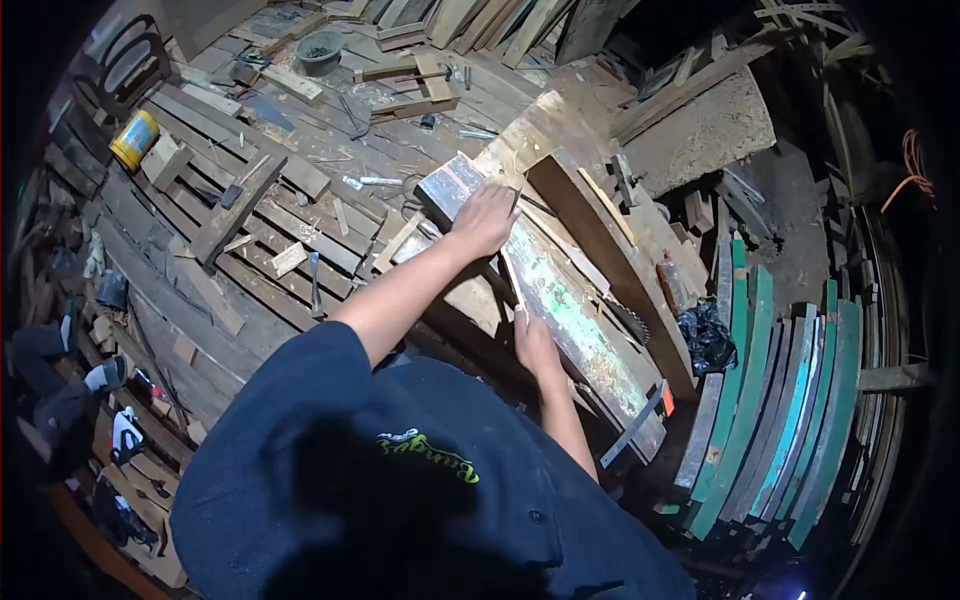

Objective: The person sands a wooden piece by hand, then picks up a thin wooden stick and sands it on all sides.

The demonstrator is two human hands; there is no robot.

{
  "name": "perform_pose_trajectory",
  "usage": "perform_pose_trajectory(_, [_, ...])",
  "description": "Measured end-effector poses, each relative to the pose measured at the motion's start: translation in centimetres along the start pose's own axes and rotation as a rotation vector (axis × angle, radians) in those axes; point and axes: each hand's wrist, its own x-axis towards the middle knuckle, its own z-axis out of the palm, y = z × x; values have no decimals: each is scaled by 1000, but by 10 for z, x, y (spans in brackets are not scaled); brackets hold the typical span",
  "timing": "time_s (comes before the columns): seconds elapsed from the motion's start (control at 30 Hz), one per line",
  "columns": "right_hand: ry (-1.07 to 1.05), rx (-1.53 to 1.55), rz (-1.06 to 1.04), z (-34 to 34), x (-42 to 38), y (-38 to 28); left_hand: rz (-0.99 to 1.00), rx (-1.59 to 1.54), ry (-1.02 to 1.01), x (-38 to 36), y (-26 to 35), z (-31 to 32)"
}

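Observation:
My left hand (485, 220) is closed, its fingers curled over the far part of a thin wooden strip (511, 281). The near end of that strip is in my closed right hand (537, 345). Both hands are at the side edge of a long board (565, 300) with peeling white and green paint. A metal square (632, 428) lies across the board's near end. Beside the painted board runs a dark brown plank (610, 255) on edge. Part of a toothed blade (632, 324) shows between them.
Green and grey boards (750, 390) lie side by side at the right, near a black plastic bag (708, 338). A chisel (316, 285), a hammer (436, 74), a grey bucket (318, 53) and a yellow container (135, 140) are among scattered offcuts. Another person's limb (75, 390) shows at far left.

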Motion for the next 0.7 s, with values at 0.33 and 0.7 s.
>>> perform_pose_trajectory(0.33, [1,-38,3,-5,-5,-5,20,-28,-11,3,4,-8])
perform_pose_trajectory(0.7, [24,-21,-41,0,2,6,7,42,-108,-1,9,-11])
